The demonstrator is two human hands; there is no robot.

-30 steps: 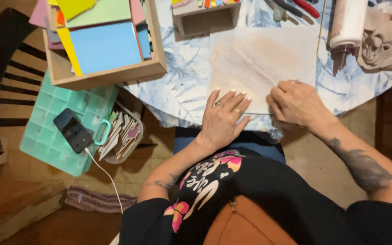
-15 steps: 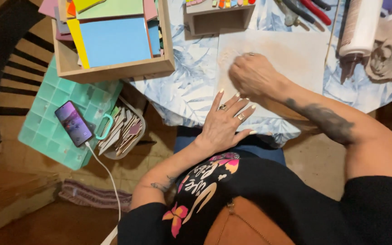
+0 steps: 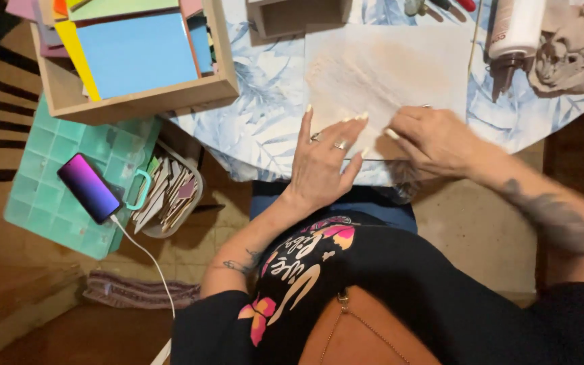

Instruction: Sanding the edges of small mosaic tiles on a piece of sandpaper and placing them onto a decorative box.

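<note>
A pale board (image 3: pixel 386 74), dusted with a faint reddish smear, lies flat at the near edge of the tabletop (image 3: pixel 258 128), which is covered with a blue leaf-print cloth. The left hand (image 3: pixel 322 159) rests palm down with fingers spread, fingertips on the board's near left corner, holding nothing. The right hand (image 3: pixel 434 138) lies knuckles up on the board's near edge, fingers curled inward toward the left hand; whether it pinches anything between them cannot be told. Its tattooed forearm runs off toward the lower right. At the far right of the tabletop stands a white roller (image 3: pixel 515 30) beside a lump of grey clay (image 3: pixel 576 47), both cut off by the top edge. A small wooden box (image 3: pixel 299 17) sits behind the board, its contents out of sight. At the left edge, a wooden tray (image 3: pixel 136 105) holds coloured sheets, blue on top. Below the table, a phone (image 3: pixel 89 187) on a cable lies on a green compartment box (image 3: pixel 42 169), next to a tub of small flat pieces (image 3: pixel 170 196).
</note>
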